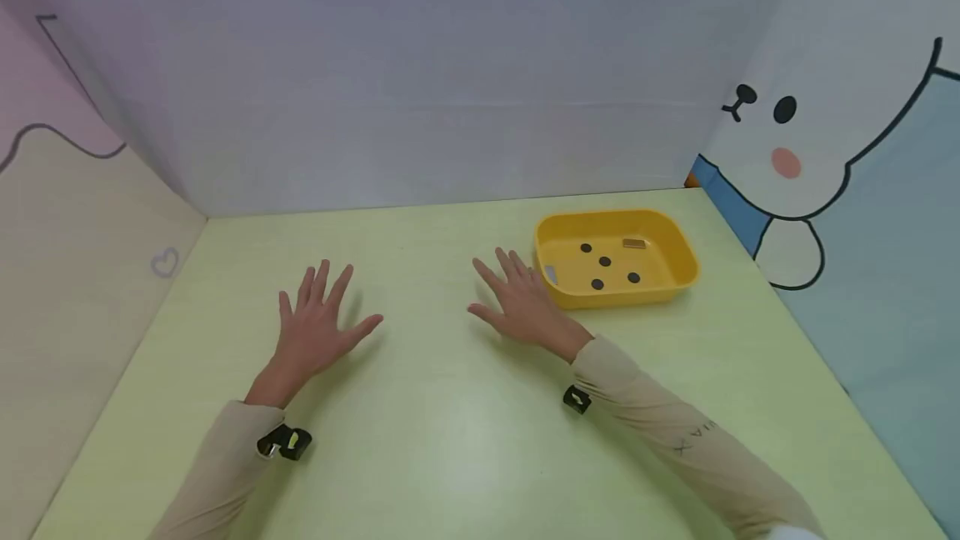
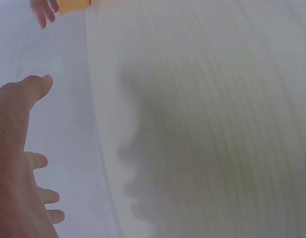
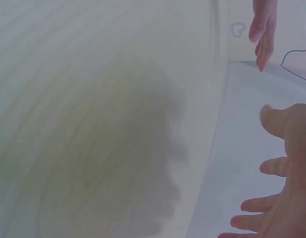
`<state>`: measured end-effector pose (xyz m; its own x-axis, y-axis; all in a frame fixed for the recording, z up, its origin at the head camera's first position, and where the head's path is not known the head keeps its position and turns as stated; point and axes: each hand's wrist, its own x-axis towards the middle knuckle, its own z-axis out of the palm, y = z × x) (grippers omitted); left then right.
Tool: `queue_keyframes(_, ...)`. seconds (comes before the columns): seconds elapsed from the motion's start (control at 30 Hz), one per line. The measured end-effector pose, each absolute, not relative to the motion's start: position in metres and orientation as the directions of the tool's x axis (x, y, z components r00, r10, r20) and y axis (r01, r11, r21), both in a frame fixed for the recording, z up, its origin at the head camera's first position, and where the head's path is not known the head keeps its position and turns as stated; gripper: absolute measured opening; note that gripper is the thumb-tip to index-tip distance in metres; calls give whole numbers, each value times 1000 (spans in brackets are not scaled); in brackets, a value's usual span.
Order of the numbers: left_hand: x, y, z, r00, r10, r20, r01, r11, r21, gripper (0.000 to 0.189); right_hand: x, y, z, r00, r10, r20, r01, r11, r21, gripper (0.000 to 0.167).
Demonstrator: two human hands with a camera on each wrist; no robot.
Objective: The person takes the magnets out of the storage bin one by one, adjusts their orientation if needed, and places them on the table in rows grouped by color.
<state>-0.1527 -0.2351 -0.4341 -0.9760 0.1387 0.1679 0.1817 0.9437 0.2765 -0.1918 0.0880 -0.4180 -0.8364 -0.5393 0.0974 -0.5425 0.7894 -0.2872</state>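
Both hands hover over a pale yellow-green table (image 1: 435,357) with fingers spread and nothing held. On the left side is the left hand (image 1: 313,336), its thumb pointing inward and its shadow falling on the table. The right hand (image 1: 528,307) is just left of a yellow tray (image 1: 615,300) and overlaps the tray's near left corner in the head view; whether it touches the tray I cannot tell. Inside the tray lie several dark round discs (image 1: 604,262), a small brown bar (image 1: 633,243) and a small greyish piece (image 1: 551,274) against the left wall.
A pale wall covering (image 1: 450,73) rises behind the table's back edge. To the right hangs a panel with a cartoon animal drawing (image 1: 847,132); a cream and pink panel (image 1: 75,273) stands at the left. Each sleeve carries a black wrist device (image 1: 577,399).
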Motion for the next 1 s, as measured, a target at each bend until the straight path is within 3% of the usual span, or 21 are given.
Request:
queue_keyframes(0.47, -151, -200, -431, -919, 158, 362, 354, 737, 576, 60, -170, 127, -383, -814, -534, 228, -564, 634, -530, 45)
queue_keyframes(0.73, -157, -181, -425, -868, 200, 454, 468, 635, 615, 50, -169, 155, -368, -820, -475, 320, -566, 591, -574, 34)
queue_keyframes(1.0, -164, -163, -432, -864, 246, 438, 493, 585, 644, 46, -158, 187, -376, -843, -423, 330, -535, 604, -591, 31)
